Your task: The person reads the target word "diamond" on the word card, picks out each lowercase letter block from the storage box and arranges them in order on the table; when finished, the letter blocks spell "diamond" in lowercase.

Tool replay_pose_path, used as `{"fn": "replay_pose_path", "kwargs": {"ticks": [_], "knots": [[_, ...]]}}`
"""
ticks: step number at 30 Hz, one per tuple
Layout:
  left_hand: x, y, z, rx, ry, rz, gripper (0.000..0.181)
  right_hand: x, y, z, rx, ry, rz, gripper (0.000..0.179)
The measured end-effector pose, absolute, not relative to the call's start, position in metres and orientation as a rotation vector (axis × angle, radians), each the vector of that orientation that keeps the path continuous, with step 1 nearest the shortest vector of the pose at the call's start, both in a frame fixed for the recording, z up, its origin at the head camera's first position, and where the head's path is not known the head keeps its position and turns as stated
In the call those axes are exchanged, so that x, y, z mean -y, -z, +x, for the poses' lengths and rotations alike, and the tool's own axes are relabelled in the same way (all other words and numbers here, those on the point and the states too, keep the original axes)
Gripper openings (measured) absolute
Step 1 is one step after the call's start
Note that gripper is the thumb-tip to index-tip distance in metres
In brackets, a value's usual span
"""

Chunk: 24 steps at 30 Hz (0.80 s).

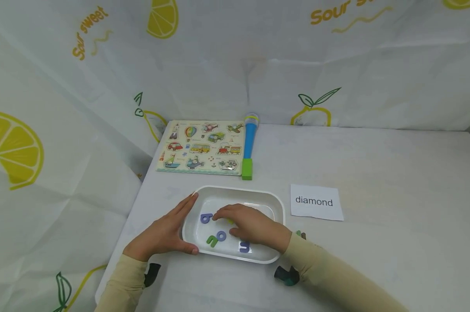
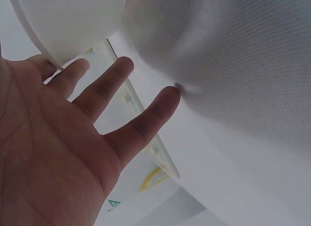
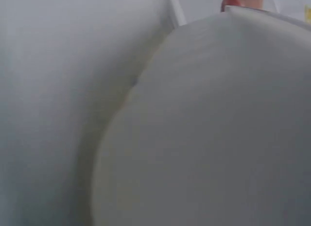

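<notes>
The letters could have slid into a jumble if my right hand (image 1: pixel 254 225) swept too low, because it hung right over them. The white tray (image 1: pixel 227 250) could have skidded too, since my left hand (image 1: pixel 160 234) was spread wide at its edge, not gripping. My right thumb and pointing finger were apart; I couldn't see the other fingertips. The letters lay in the tray between my hands: a purple ring (image 1: pixel 218 237), a curvy green letter (image 1: pixel 212 238) beside it, and a round-bellied purple letter (image 1: pixel 206 218) by my right fingertip.
</notes>
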State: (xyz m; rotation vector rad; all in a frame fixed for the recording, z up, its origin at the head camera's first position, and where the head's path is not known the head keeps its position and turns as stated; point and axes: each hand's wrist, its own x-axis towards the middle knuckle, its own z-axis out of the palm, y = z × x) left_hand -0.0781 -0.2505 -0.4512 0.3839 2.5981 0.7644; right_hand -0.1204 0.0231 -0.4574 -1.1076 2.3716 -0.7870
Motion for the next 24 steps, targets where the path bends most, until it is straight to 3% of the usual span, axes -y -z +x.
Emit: {"fn": "replay_pose_path", "kwargs": {"ticks": [16,24], "knots": [[0.250,0.452,-0.077,-2.604,-0.784,0.378,0.140,-0.022,0.467,-0.122,-2.425,0.853,-1.151,0.036],[0.249,0.454,-0.076,-2.614,-0.776,0.377,0.140,-0.047,0.432,-0.123,-2.346,1.288,-1.064,0.038]]}}
